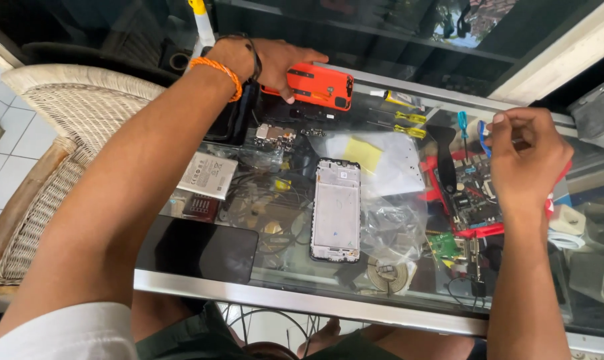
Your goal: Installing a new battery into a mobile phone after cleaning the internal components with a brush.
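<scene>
Orange is the colour of the phone back cover (318, 85) that lies at the far edge of the glass desk (302, 277). The left hand (268, 60) rests on its left end, with the thumb pressed on the near edge and the fingers spread flat over the top, not closed around it. This hand wears an orange bracelet (216, 69) and a dark band on the wrist.

The right hand (525, 157) hovers above a red tray (478, 230) that holds a circuit board. Its fingers are bent together and pinched near the thumb; I cannot tell if something small is between them.

Between both hands, in the middle of the desk, lies a phone frame (336, 209), face up and empty, partly on a clear plastic bag (395, 220). To the left of it are a grey battery (208, 175) and a black screen panel (198, 250). Near the far edge, yellow-handled screwdrivers (408, 123) lie beside a blue one (462, 123).
</scene>
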